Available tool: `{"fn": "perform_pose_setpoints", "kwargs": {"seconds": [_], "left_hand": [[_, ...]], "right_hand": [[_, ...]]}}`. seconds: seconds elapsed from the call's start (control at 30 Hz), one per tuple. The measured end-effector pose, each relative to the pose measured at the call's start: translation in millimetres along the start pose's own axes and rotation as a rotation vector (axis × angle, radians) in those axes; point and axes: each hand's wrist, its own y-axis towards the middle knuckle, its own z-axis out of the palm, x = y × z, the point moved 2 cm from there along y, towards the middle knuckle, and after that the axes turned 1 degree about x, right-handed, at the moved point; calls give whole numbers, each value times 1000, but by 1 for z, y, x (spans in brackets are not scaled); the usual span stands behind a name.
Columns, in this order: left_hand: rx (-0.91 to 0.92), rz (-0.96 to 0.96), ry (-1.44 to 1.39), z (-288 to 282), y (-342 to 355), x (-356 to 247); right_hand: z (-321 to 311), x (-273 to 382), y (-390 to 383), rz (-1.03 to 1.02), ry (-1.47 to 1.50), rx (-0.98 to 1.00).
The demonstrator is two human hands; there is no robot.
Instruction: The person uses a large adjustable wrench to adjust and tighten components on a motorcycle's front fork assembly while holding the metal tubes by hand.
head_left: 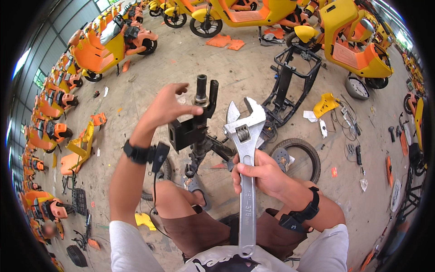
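My right hand [263,174] is wrapped round the handle of a large silver adjustable wrench [247,195]. The wrench stands nearly upright in the picture, its jaws [242,115] apart with nothing between them. To its left rises the black steering head tube [200,97] of a stripped scooter frame, with metal rings round the threaded stem. My left hand [170,106] is beside this tube, fingers spread and thumb across its side. Whether the thumb touches the rings I cannot tell. A black box-shaped bracket [188,131] sits just below that hand.
Past the wrench lies a bare black scooter frame [290,86]. A wheel [301,158] is on the floor by my right knee. Yellow and orange scooters [244,13] line the back and left. Loose panels such as a yellow cover [325,105], cables and parts are scattered on the concrete.
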Motion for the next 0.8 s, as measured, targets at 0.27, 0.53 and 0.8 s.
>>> {"fn": "perform_pose_setpoints", "kwargs": {"seconds": [0.27,0.53,0.8], "left_hand": [[-541,-297,-960,13,-93,44],[-797,-371,-1407,58,-104,68],[-630,-629,-1397,99,-110,91]], "right_hand": [[0,0,24,127,9,120],[1,-4,36,112,-28,23],[-1,5,43,104,-37,74]]}}
